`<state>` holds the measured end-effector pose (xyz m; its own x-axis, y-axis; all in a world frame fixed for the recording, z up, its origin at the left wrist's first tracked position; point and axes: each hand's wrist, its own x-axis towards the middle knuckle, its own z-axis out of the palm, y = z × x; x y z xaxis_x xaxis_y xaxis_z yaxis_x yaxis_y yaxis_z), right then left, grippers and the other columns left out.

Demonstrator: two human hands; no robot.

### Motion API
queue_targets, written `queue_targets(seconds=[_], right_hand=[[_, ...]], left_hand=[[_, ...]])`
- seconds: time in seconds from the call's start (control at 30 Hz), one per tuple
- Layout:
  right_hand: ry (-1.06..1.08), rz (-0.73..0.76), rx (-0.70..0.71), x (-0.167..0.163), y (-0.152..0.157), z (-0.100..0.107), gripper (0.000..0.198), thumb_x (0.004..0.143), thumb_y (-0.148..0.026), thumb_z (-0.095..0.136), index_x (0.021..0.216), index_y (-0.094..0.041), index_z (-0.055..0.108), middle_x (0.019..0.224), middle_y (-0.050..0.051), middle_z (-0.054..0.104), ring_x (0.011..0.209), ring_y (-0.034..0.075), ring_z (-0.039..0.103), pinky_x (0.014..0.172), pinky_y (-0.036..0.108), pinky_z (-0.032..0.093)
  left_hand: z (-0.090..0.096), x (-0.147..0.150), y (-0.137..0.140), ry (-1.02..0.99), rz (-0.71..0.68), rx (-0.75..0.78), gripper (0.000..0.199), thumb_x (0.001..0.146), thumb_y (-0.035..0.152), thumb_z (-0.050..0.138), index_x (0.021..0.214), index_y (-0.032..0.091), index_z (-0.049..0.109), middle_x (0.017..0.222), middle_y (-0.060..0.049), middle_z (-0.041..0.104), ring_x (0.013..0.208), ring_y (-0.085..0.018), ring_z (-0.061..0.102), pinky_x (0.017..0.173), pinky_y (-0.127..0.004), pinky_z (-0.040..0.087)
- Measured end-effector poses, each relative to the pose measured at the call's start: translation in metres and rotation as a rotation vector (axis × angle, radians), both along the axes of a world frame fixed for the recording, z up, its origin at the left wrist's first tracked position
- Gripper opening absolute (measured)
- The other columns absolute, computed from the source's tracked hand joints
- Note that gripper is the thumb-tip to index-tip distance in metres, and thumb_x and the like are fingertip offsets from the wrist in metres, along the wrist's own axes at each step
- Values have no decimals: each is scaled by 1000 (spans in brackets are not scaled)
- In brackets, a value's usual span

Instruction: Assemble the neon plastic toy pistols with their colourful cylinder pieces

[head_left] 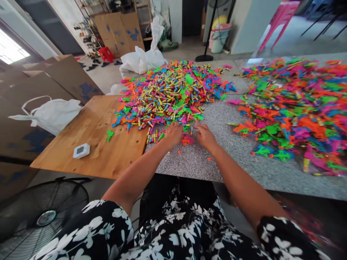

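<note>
My left hand [174,133] is at the near edge of a big heap of small plastic toy guns and striped tubes [165,90]. Its fingers are curled, and what they hold, if anything, is hidden. A green plastic piece [186,128] lies just beside its fingertips. My right hand [205,136] faces it across a small gap, index finger stretched out towards a small pale tube [192,131]; I see nothing held in it. Between and below the hands is a pink-and-orange toy gun [187,140]. Several short striped tubes [153,135] lie left of my left hand.
A second spread of toy guns [303,112] covers the right of the granite tabletop [187,164]. On the wooden board [108,159] lie a white digital device [81,150] and a green toy gun [109,135]. Cardboard boxes, a white bag [55,113] and a fan [46,216] stand left.
</note>
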<state>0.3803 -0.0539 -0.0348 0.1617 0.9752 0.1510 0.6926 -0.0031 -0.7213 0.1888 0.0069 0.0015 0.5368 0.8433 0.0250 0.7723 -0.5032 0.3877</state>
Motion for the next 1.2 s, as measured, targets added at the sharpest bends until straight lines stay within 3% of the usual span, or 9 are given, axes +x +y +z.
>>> queue_targets(seconds=[0.13,0.3,0.4,0.53,0.6,0.67,0.9,1.2], right_hand=[[-406,171,-195,-10,19,9,40,98,-22,55,132,-24,75,146,15,59,107,29,70,94,40,54],[-464,136,-226,-8,19,14,26,96,-25,62,115,-21,80,136,18,62,102,30,70,86,38,53],[-227,14,-165,-6,13,13,10,88,-29,75,88,-19,77,112,15,70,96,29,70,83,37,54],[578,-144,-60,-21,1,14,26,83,-46,76,79,-23,64,64,-1,61,57,17,59,59,31,53],[945,-126,-28,-36,-8,17,32,77,-50,79,83,-24,60,61,-5,60,49,14,54,50,28,51],[1146,-86,-15,-51,-17,22,37,70,-46,83,86,-25,58,67,-5,65,50,13,57,49,26,52],[1359,-55,28,-73,-30,29,32,71,-38,82,90,-25,59,73,-4,73,55,11,62,51,22,52],[1401,-127,44,-81,-32,27,36,68,-43,87,84,-23,63,67,-3,71,50,9,58,47,20,47]], left_hand=[[-5,-19,7,-81,37,-8,31,70,10,87,93,20,70,107,-13,67,118,-34,57,103,-44,46],[-10,-38,15,-473,169,-181,27,68,20,91,74,22,65,74,-2,62,86,-23,63,80,-31,48],[-6,-43,15,-740,298,-451,31,71,31,93,77,21,64,62,3,56,62,-13,53,61,-24,41],[4,-41,4,-1077,346,-786,41,77,40,90,83,19,55,64,5,58,53,-8,50,54,-22,41],[6,-37,-3,-1166,326,-836,43,78,40,90,83,20,52,64,6,57,53,-8,52,55,-23,44],[7,-32,-9,-1201,306,-826,44,79,40,90,83,20,51,63,6,57,53,-8,53,55,-23,45],[6,-22,-17,-1161,305,-701,47,76,46,91,92,19,57,65,7,60,53,-7,55,53,-21,45],[3,-22,-22,-1119,319,-629,44,80,48,87,98,20,58,67,7,59,55,-7,54,56,-19,43]])
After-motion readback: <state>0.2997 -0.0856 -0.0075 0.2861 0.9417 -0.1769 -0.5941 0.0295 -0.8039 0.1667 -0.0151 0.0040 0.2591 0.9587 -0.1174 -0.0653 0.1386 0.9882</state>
